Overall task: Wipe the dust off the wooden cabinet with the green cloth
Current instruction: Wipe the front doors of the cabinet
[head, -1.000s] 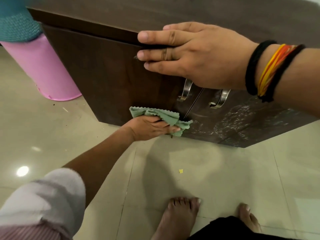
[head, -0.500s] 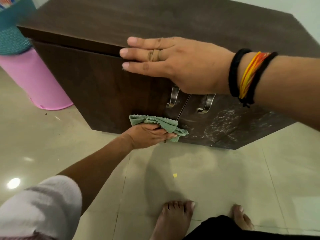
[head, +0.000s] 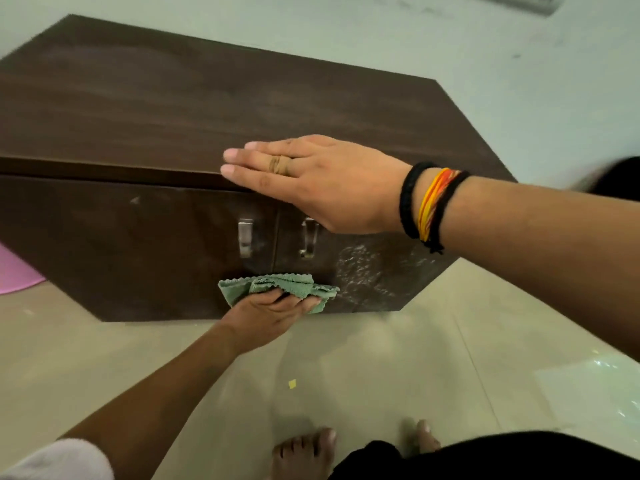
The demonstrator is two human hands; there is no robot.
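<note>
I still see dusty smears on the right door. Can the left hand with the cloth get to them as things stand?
Probably yes. The left hand presses the cloth against the cabinet front just beside the smears, and nothing lies between them. The right hand rests higher, on the top edge, clear of that path.

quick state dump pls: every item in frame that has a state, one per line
left hand: fingers curled round the green cloth, pressing it low on the cabinet front
green cloth: bunched, against the door near its bottom edge
right hand: flat, fingers straight, resting on the cabinet's top front edge
wooden cabinet: upright on the floor, dusty top
cabinet doors: both closed
right door: whitish smears, not yet wiped
</note>
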